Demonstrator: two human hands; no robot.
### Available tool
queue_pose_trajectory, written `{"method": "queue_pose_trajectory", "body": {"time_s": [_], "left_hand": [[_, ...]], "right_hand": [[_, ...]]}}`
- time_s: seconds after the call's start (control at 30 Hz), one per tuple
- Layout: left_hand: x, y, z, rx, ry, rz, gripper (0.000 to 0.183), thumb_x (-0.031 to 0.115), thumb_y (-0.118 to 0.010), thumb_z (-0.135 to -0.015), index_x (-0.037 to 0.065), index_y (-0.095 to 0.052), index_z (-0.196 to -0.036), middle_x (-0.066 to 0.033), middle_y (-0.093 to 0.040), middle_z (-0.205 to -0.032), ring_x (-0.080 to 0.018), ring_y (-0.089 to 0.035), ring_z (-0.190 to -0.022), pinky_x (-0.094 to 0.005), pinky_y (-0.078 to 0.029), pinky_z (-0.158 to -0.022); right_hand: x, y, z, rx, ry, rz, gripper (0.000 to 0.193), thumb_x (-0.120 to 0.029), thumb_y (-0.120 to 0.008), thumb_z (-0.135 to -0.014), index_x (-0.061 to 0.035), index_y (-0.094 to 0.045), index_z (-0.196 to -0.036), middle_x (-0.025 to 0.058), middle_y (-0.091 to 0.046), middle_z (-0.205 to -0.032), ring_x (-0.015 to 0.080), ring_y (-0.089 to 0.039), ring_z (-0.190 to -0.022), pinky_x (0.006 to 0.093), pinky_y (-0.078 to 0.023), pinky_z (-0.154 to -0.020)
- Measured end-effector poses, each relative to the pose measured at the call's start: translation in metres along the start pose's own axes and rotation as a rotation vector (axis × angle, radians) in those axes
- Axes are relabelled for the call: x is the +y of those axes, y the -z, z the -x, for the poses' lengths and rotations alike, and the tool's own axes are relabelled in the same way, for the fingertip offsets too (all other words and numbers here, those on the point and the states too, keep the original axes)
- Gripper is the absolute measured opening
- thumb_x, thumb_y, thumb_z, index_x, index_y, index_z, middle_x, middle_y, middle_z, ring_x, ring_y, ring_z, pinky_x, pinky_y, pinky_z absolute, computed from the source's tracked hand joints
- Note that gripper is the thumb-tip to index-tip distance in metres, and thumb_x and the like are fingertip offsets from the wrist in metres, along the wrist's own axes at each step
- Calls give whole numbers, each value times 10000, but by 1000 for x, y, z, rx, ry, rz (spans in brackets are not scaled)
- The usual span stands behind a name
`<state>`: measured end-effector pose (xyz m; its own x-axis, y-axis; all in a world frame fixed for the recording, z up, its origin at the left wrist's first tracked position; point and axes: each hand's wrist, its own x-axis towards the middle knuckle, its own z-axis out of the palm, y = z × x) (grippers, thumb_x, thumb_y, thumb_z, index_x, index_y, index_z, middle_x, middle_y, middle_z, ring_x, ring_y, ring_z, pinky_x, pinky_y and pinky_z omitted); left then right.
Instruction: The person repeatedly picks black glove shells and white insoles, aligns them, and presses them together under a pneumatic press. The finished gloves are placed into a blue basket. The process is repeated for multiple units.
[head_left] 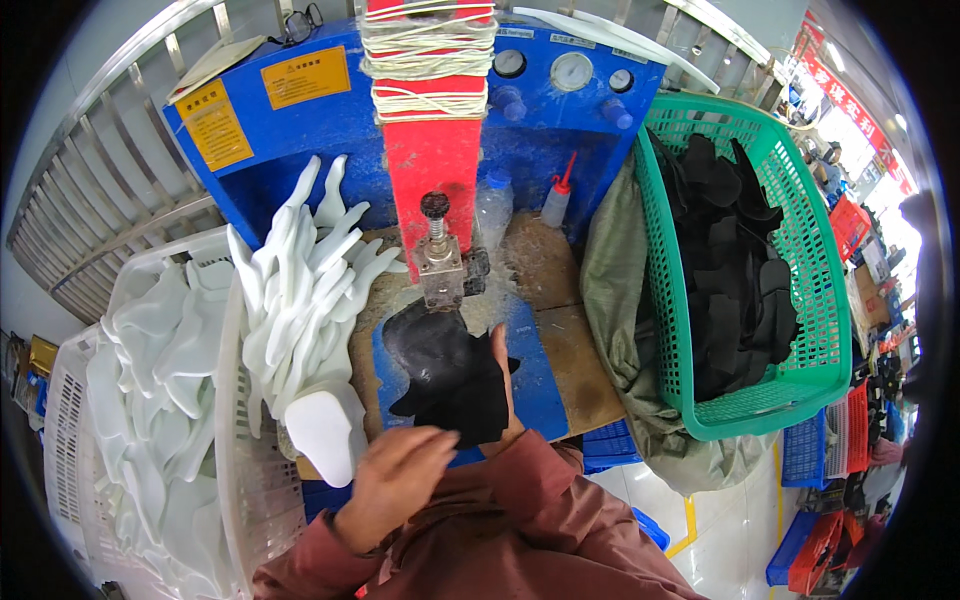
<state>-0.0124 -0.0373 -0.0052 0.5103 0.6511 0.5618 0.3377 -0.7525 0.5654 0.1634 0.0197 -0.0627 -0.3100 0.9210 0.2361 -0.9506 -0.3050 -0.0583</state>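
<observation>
A black shoe upper (440, 365), or a similar black shaped piece, lies under the machine's metal press head (438, 268), over a blue mat (545, 370). My right hand (506, 385) grips its right edge, the thumb pointing away from me and the other fingers largely hidden by the piece. By the near left edge of the black piece is my left hand (400, 482), slightly blurred, with fingers stretched out and nothing seen in them. A white flat foam piece (325, 430) lies close to the left hand, at the near end of a white foam pile (310, 270).
A red column (432, 165) wound with cord rises before the blue machine body (320, 130). White baskets (235, 430) with white pieces stand at left. At right, a green basket (825, 330) holds black pieces. Behind the column stand a clear bottle (493, 210) and a red-tipped squeeze bottle (556, 203).
</observation>
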Motion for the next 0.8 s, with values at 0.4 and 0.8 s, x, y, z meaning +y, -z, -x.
{"method": "queue_pose_trajectory", "body": {"time_s": [0.4,0.8], "left_hand": [[-108,57,67,-29,503,-607,483,73,-740,-857,27,-623,-1324,-191,-620,-1332,-401,-581,-1222,-499,-474,-1030],[-114,59,65,41,361,-607,270,20,-755,-807,61,-677,-1062,-138,-680,-1166,-376,-635,-1083,-480,-510,-944]], "right_hand": [[-20,-7,-37,277,86,232,867,-748,-289,-1021,-43,-501,-1479,159,-607,-1424,320,-582,-1293,486,-447,-1108],[-20,-2,-20,305,72,217,908,-745,-262,-1024,5,-487,-1483,182,-569,-1474,347,-552,-1341,488,-403,-1156]]}}
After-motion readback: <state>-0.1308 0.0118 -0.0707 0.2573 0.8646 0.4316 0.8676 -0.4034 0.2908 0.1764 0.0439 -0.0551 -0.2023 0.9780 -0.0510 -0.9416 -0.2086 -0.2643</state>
